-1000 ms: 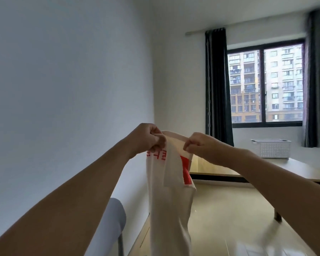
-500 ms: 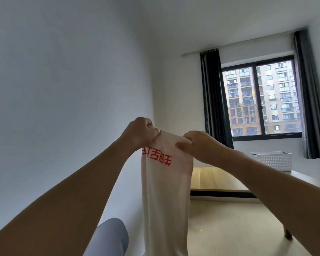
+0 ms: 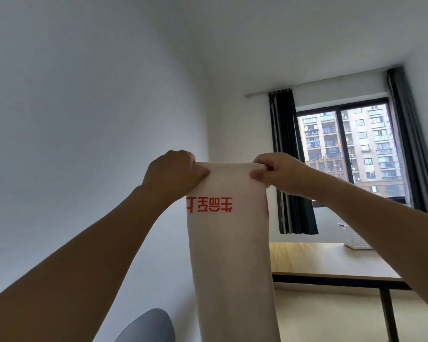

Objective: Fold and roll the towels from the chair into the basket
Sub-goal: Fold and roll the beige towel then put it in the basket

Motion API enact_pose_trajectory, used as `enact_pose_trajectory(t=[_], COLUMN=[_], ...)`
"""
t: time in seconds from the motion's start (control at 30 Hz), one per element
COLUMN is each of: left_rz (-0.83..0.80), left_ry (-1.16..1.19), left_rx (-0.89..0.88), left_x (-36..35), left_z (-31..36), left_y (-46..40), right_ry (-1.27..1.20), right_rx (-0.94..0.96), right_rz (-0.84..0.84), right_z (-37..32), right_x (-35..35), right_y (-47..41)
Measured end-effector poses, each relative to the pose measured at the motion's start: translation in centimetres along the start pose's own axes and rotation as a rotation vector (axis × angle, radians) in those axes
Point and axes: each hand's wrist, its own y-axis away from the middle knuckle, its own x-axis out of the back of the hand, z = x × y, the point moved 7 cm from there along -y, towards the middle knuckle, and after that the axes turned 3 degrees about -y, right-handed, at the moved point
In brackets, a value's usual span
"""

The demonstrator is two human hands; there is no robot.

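Note:
A white towel (image 3: 230, 255) with red printed characters near its top hangs straight down in front of me, held up in the air. My left hand (image 3: 173, 172) pinches its upper left corner and my right hand (image 3: 277, 172) pinches its upper right corner, so the top edge is stretched flat between them. The towel's lower end runs out of the frame. The white perforated basket (image 3: 353, 236) stands on the wooden table (image 3: 326, 262) at the right, partly hidden by my right forearm. A grey chair back (image 3: 148, 327) shows at the bottom, left of the towel.
A plain white wall fills the left side. A window with dark curtains (image 3: 289, 169) is at the back right. The table has black metal legs (image 3: 391, 314) over a pale floor.
My hands have risen and moved apart, spreading the towel's top edge wide. The view has tilted upward, so more ceiling shows and the table and basket sit lower.

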Motion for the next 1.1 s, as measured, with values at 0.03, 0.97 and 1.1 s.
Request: enact_pose_trajectory(t=[0.03, 0.97, 1.1], left_rz=[-0.007, -0.108, -0.069], left_ry=[0.062, 1.068, 1.069], left_rx=[0.030, 0.535, 0.508], left_x=[0.5, -12.6, -10.8], left_z=[0.2, -4.5, -3.1], left_y=[-0.1, -1.5, -1.6], right_ry=[-0.048, -0.576, -0.733], right_rx=[-0.020, -0.342, -0.356], right_rz=[0.004, 0.237, 0.286], right_z=[-0.2, 9.6, 9.6], right_x=[0.6, -4.3, -3.9], right_y=[0.0, -3.9, -3.4])
